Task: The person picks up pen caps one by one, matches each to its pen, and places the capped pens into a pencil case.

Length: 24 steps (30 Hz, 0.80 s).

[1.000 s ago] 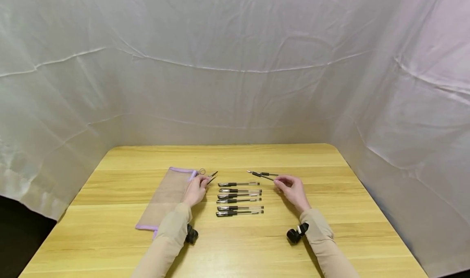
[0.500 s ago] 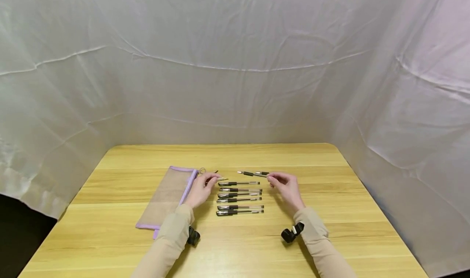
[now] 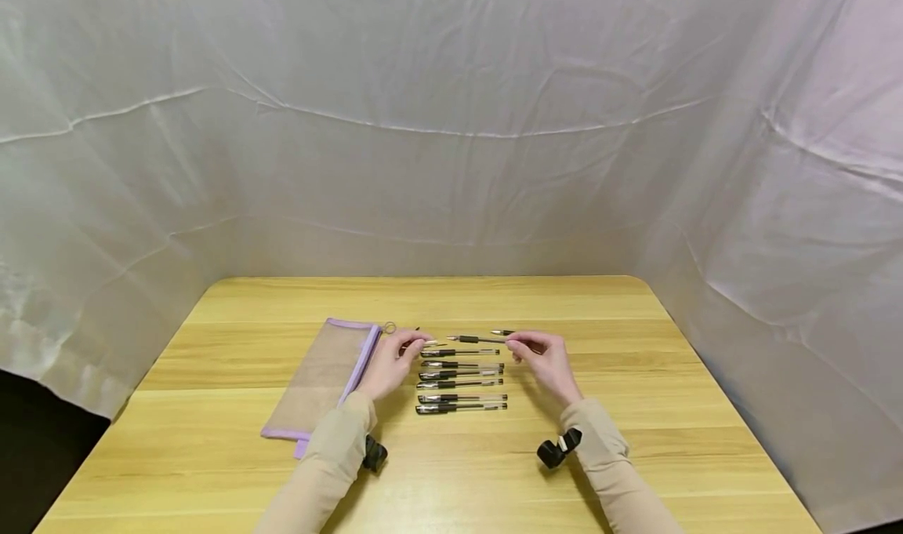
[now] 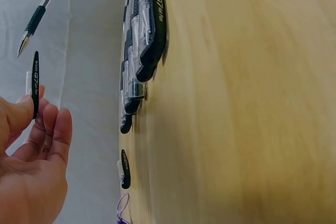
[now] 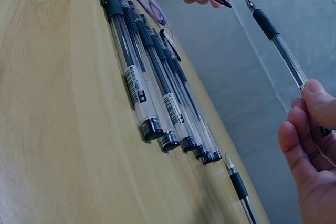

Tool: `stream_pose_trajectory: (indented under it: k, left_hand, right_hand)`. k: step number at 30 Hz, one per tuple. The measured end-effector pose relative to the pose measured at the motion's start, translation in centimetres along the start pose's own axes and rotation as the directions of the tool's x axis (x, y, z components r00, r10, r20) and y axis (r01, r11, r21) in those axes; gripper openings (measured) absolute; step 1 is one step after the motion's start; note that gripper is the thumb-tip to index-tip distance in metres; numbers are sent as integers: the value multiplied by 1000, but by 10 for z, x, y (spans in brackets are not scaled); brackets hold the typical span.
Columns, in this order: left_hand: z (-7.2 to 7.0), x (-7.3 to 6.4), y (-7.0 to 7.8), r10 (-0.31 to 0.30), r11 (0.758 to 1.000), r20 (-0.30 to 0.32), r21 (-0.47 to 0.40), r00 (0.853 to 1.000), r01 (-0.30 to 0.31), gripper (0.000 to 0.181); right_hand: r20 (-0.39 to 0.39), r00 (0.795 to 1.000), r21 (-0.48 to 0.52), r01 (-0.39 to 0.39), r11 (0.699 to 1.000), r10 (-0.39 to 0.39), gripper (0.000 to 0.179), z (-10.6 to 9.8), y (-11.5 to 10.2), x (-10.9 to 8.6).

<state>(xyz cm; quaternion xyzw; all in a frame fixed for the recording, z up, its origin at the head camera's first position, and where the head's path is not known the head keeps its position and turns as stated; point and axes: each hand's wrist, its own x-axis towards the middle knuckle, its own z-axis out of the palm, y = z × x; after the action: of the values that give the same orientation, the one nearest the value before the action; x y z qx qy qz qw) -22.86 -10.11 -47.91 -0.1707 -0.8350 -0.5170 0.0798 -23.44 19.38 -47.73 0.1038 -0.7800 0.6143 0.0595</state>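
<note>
Wooden table (image 3: 480,487) walled in by pale cloth (image 3: 451,189), with a mesh pouch (image 3: 320,377) lying on it.
The table has a light yellow-brown grain and rounded far corners. The cloth hangs behind it and along both sides, greyish and creased, one long crease crossing the back, a pinkish tint at upper right. The see-through pouch lies flat on the left part of the table, edged in purple, a ring (image 3: 389,328) at its far right corner.

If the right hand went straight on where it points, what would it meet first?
Probably the cap in the left hand; the pen in the right hand would touch it tip first, though depth is unclear.
</note>
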Motion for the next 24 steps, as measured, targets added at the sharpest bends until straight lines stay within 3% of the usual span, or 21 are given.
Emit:
stream_pose_trajectory:
  k: [8, 16, 24]
  left_hand:
    - [1, 1, 4, 1, 1000, 17, 4, 1000, -1, 21]
    - [1, 2, 8, -40, 999, 46, 13, 998, 40, 23]
    - [0, 1, 9, -26, 1000, 77, 14, 997, 25, 24]
  right_hand:
    - [28, 999, -15, 34, 999, -33, 21, 1, -2, 0]
    - [24, 997, -33, 71, 997, -71, 18, 1, -1, 0]
    - [31, 997, -14, 66, 998, -66, 19, 3, -2, 1]
